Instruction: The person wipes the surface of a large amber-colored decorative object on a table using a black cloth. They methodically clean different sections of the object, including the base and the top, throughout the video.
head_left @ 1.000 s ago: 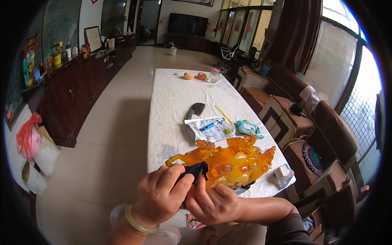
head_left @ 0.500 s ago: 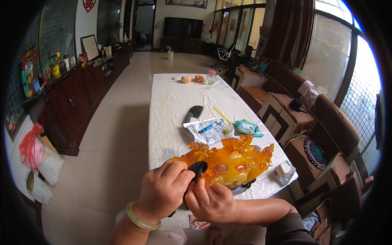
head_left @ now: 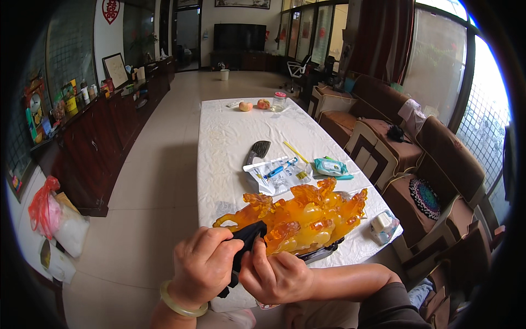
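A translucent amber carved sculpture (head_left: 309, 216) rests on a black base (head_left: 320, 252) at the near end of the table. Just left of its near side, a black cloth (head_left: 246, 241) is stretched between my two hands. My left hand (head_left: 201, 263), with a pale bangle at the wrist, pinches the cloth's left part. Fingers of my right hand (head_left: 276, 277) are closed on the cloth's right edge, close to the sculpture's lower front. Some of the cloth hangs down between the hands, partly hidden by them.
Beyond the sculpture lie a plastic package (head_left: 276, 176) with a blue-handled tool (head_left: 279, 170), a dark brush (head_left: 258, 151), a yellow stick (head_left: 296, 152) and a wipes pack (head_left: 330, 166). A small clear-and-white container (head_left: 383, 226) sits near the right edge. Fruit (head_left: 245, 106) and a jar (head_left: 279, 101) stand far off.
Both hands have drawn slightly left with the cloth, away from the sculpture. More of the cloth is spread between them, and the sculpture's looped left end now shows.
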`<state>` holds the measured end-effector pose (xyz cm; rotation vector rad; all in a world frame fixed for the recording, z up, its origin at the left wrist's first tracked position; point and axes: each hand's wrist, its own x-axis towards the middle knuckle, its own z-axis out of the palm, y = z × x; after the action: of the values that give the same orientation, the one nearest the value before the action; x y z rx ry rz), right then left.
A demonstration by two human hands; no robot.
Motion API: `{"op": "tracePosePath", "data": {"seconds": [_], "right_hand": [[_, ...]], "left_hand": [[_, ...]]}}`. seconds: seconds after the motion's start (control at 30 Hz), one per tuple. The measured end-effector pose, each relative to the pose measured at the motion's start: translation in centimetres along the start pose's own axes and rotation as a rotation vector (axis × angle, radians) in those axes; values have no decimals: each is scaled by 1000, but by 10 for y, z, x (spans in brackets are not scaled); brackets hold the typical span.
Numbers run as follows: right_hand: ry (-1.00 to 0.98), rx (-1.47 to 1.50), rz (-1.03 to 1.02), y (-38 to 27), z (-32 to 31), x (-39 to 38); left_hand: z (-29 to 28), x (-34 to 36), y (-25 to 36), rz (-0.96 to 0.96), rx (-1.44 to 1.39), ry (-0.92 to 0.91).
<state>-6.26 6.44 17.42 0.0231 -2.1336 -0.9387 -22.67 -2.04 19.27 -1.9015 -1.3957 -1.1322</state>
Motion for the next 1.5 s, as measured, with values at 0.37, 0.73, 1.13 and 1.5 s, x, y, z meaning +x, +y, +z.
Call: {"op": "tracePosePath", "data": {"seconds": [0.37, 0.73, 1.13, 1.5], "right_hand": [[-67, -44, 43, -7, 2, -6], [4, 9, 47, -1, 0, -6], [103, 31, 95, 2, 1, 4], [-1, -6, 32, -2, -3, 4]], "left_hand": [[11, 10, 3, -14, -57, -102], [4, 8, 5, 22, -3, 28], [-8, 14, 11, -8, 27, 14], [-2, 6, 5, 5, 18, 8]]}}
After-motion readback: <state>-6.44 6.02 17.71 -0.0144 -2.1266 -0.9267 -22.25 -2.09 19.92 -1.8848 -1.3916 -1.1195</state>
